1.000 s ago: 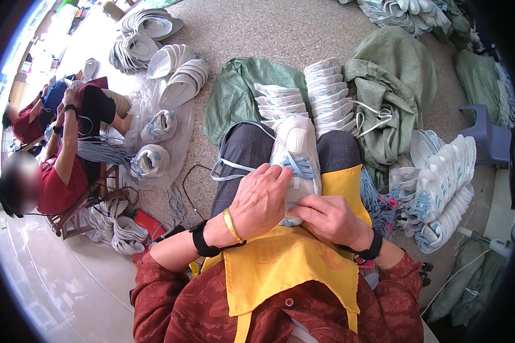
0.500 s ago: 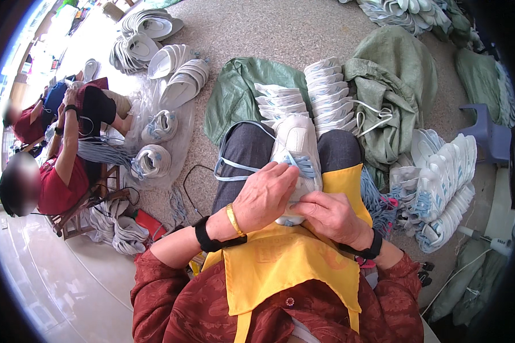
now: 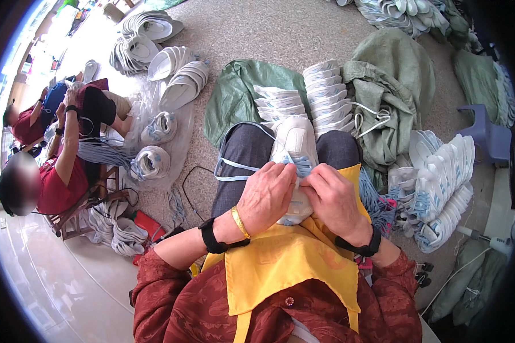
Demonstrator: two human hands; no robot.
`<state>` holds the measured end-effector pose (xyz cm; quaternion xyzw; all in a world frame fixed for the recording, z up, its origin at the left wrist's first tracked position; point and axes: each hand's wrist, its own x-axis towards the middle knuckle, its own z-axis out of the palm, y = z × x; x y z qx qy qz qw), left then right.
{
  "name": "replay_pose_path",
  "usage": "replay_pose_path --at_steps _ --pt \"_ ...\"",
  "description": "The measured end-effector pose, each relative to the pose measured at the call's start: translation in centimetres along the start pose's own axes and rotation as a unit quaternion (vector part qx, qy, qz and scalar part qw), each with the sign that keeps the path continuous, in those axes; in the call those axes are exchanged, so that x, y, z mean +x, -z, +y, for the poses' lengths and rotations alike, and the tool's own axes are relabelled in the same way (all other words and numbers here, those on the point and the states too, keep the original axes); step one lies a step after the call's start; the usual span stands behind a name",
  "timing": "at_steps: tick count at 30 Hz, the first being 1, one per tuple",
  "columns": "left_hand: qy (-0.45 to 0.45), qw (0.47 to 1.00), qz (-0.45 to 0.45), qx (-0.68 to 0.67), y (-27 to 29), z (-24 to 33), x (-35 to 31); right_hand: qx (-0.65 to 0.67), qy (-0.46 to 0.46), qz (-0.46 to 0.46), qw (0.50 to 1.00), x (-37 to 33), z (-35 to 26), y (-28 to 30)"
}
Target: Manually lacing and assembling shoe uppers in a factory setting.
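A white shoe upper [image 3: 293, 137] lies across my lap between my knees, with light blue lacing [image 3: 303, 165] over its middle. At the left side of the lacing, my left hand [image 3: 267, 193] is closed, its fingertips pinching the light blue shoelace [image 3: 234, 167], which loops out over my left thigh. My right hand [image 3: 333, 197] is closed in a pinch at the right side of the lacing, close to the left fingertips. It seems to hold the lace too, though its fingertips are partly hidden. The shoe's near end rests against my yellow apron [image 3: 292, 257].
Stacked white uppers [image 3: 328, 94] stand beyond my knees beside green sacks [image 3: 383, 86]. More laced uppers [image 3: 440, 171] and a blue-grey stool [image 3: 486, 134] are at right. Blue laces [image 3: 377, 203] hang by my right thigh. Two people sit at left near piled shoe parts [image 3: 183, 80].
My right hand has moved up and away from me, from the shoe's near end to the lacing. My left hand stays at the lacing with slight finger movement.
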<state>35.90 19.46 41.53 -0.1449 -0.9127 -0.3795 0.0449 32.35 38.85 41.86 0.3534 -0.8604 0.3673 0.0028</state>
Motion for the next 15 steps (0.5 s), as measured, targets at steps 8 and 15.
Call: replay_pose_path --at_steps 8,15 --pt "0.027 0.996 -0.036 -0.079 1.9 -0.5 0.0 -0.145 0.032 -0.087 0.985 0.3 0.0 1.3" --pt "0.017 0.998 -0.053 -0.015 5.8 -1.3 -0.5 0.255 -0.333 -0.129 0.899 -1.4 2.1 7.5"
